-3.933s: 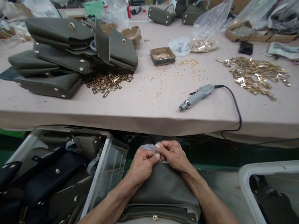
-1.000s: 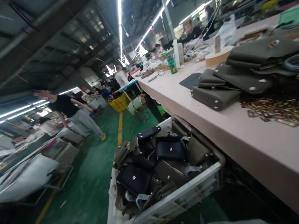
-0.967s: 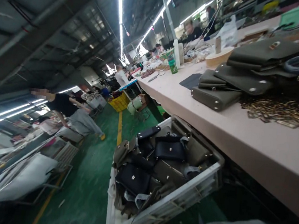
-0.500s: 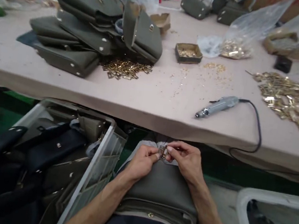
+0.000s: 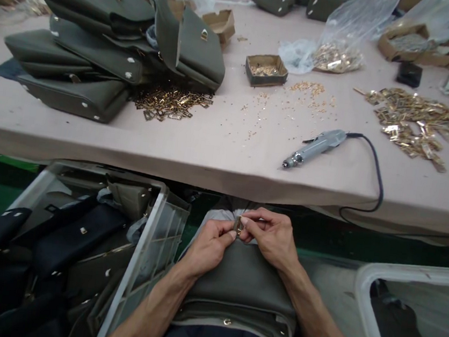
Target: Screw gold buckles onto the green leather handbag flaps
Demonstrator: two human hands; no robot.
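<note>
An olive-green handbag [image 5: 240, 278] lies on my lap, with a small gold stud on its near face. At its far edge, my left hand [image 5: 208, 245] pinches a small gold metal fitting [image 5: 238, 226] between thumb and fingers. My right hand [image 5: 273, 239] grips the same fitting from the other side, its thumb and index finger pressed together at the top. The fingertips cover much of the fitting, and I cannot tell how it sits against the bag's edge.
On the table lie a corded electric screwdriver [image 5: 314, 148], gold plates [image 5: 420, 123], darker metal frames [image 5: 171, 103], a small parts box [image 5: 266, 70] and stacked green handbags [image 5: 84, 49]. A crate of bags [image 5: 159, 204] stands left; another crate [image 5: 362, 292] stands right.
The view has shifted slightly. Both hands stay together at the bag's far edge, while the fitting has turned between the fingers and now shows more edge-on.
</note>
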